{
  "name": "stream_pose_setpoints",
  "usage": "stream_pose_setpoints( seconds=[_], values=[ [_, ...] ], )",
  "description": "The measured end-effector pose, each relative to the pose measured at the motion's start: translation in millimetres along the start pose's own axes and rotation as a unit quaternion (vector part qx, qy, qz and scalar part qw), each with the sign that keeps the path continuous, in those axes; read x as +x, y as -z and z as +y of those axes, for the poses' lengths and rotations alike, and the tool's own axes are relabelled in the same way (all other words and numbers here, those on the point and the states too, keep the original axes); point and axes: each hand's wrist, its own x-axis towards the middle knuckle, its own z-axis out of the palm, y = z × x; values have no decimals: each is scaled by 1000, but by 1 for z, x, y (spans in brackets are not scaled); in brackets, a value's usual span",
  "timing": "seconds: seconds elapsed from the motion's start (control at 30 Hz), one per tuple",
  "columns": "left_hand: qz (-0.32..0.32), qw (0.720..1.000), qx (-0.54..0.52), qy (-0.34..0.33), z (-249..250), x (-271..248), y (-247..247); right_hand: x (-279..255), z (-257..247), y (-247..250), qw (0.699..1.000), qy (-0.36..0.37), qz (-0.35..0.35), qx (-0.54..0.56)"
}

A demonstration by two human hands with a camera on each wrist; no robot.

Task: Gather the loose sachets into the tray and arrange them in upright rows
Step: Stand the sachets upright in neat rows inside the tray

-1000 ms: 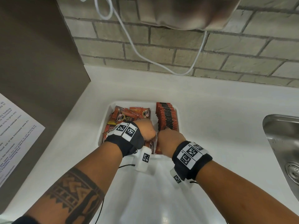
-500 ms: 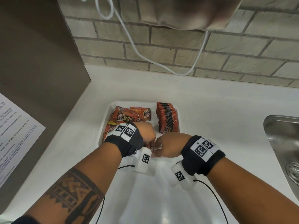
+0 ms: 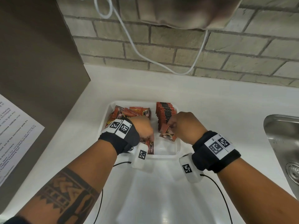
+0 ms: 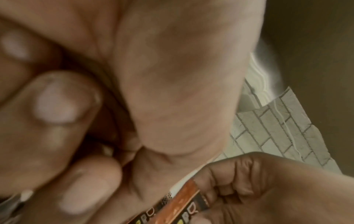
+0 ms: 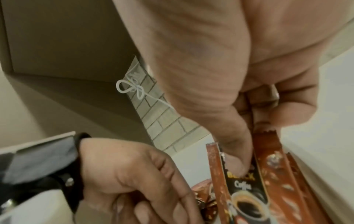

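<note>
The right hand (image 3: 184,126) has thumb and fingertips (image 5: 235,163) pinched together on the top edge of a coffee sachet (image 3: 168,135), which hangs tilted at the near end of the upright row (image 3: 165,113). In the right wrist view the thumb presses the sachet's printed face, with more red packets standing just behind it.

The left hand (image 3: 142,128) is curled down into the left side of the tray, fingers bent round a small bunch of sachets (image 3: 149,147) at the near edge; the left wrist view shows the fingers folded tight into the palm, with only a strip of packet showing at the bottom, so I cannot tell how many it holds.

Between the two hands the tray (image 3: 177,151) shows a bare patch of white floor at its near right corner, in front of the upright row. The row runs along the right wall to the far end. On the left side, loose sachets (image 3: 129,112) lie jumbled and overlapping against the far and left walls.

The tray sits on a white counter (image 3: 210,102), well apart from the steel sink (image 3: 281,135) on the right. A brown panel (image 3: 40,54) stands close on the left, with a printed sheet (image 3: 14,126) on it, and a white cable (image 3: 161,63) droops across the brick wall (image 3: 242,50) behind.
</note>
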Motion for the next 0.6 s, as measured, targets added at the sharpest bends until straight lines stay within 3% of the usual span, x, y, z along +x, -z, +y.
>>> stream_pose_setpoints(
  seconds=[0.27,0.6],
  values=[
    [-57,997,27,-36,29,5,-23,16,8,-20,995,-62,49,56],
    [-17,995,69,-72,36,16,-26,23,14,-17,992,-90,49,78]
  ],
)
